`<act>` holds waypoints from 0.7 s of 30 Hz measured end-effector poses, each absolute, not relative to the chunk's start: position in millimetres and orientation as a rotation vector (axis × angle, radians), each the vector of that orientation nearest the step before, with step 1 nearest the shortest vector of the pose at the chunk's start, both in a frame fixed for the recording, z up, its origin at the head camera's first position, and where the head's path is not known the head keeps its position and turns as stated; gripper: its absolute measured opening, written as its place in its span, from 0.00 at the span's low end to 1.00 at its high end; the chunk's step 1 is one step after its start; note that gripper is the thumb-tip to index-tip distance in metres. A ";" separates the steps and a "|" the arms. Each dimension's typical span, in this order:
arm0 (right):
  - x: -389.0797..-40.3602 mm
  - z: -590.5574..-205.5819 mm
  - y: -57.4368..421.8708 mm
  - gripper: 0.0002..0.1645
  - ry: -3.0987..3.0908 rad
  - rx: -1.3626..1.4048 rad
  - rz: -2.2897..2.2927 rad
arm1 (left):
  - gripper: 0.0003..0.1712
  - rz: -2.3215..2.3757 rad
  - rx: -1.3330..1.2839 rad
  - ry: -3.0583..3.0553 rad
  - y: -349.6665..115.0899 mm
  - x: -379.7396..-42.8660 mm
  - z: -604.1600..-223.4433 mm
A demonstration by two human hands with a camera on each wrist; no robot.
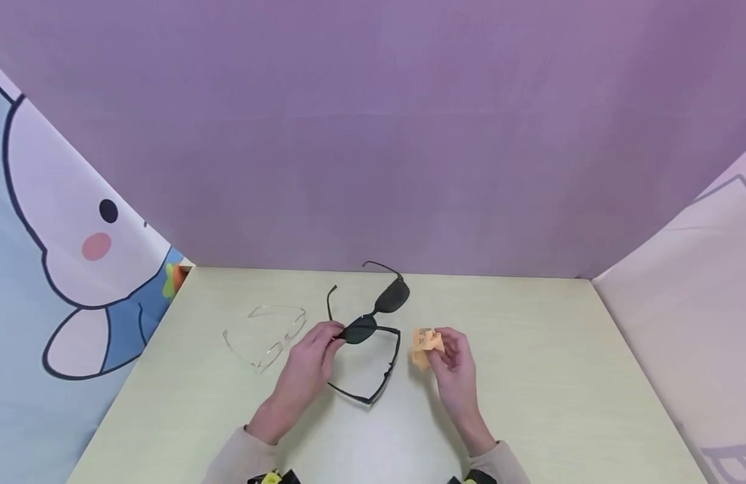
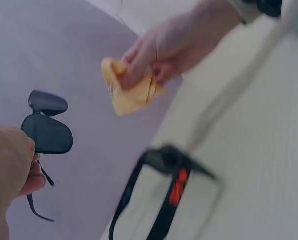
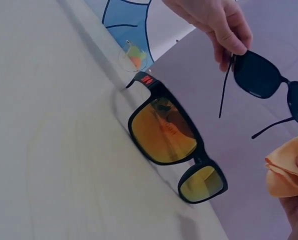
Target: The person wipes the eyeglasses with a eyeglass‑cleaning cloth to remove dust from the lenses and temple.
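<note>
My left hand [image 1: 303,373] pinches a pair of dark-lensed sunglasses [image 1: 392,296] at the outer edge of one lens, and holds them up with both temples unfolded. My right hand [image 1: 456,376] grips a crumpled orange cloth [image 1: 423,341] with some dark print on it, a short way to the right of the sunglasses. In the right wrist view, the cloth [image 3: 286,172] hangs close below the dark lenses [image 3: 256,75]. Beneath the left hand, a second pair of sunglasses [image 3: 161,132] rests on the table, with a thick black frame, orange-yellow mirrored lenses and red marks on the temple.
Thin-framed clear glasses [image 1: 282,344] lie unfolded on the pale table [image 1: 548,376], left of the left hand. A purple backdrop [image 1: 373,134] rises behind the table's far edge. Printed cloth panels stand at both sides, the left one [image 1: 70,235] with a cartoon figure.
</note>
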State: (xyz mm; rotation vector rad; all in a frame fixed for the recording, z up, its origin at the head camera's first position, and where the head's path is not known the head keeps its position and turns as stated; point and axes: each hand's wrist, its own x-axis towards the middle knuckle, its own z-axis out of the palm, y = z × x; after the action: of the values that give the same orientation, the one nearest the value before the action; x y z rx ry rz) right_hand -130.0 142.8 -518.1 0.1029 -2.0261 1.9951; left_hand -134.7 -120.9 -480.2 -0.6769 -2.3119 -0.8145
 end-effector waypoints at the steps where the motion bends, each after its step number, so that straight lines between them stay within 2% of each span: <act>1: -129.1 -516.7 142.3 0.21 -1.996 0.112 1.998 | 0.11 -0.857 -0.674 -2.301 -117.5 -131.3 -478.6; 6: -128.1 -505.3 137.5 0.16 -1.843 0.242 1.933 | 0.10 -1.075 -0.646 -2.294 -101.3 -115.2 -470.1; 10: -129.5 -488.1 131.2 0.17 -1.738 0.391 1.791 | 0.10 -1.259 -0.616 -2.287 -87.6 -106.3 -465.1; 17: -133.1 -460.6 116.3 0.15 -1.657 0.583 1.235 | 0.08 -1.410 -0.622 -2.219 -65.2 -96.6 -460.4; 21: -132.2 -453.2 112.0 0.13 -1.700 0.757 1.071 | 0.05 -1.422 -0.627 -2.177 -59.7 -94.6 -457.8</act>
State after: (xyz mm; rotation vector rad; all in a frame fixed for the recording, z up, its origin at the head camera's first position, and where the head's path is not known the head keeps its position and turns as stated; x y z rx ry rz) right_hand -132.2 112.0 -453.2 0.7574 -1.6995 1.0715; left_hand -94.6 -59.7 -457.8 -0.6272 -2.1768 -1.4225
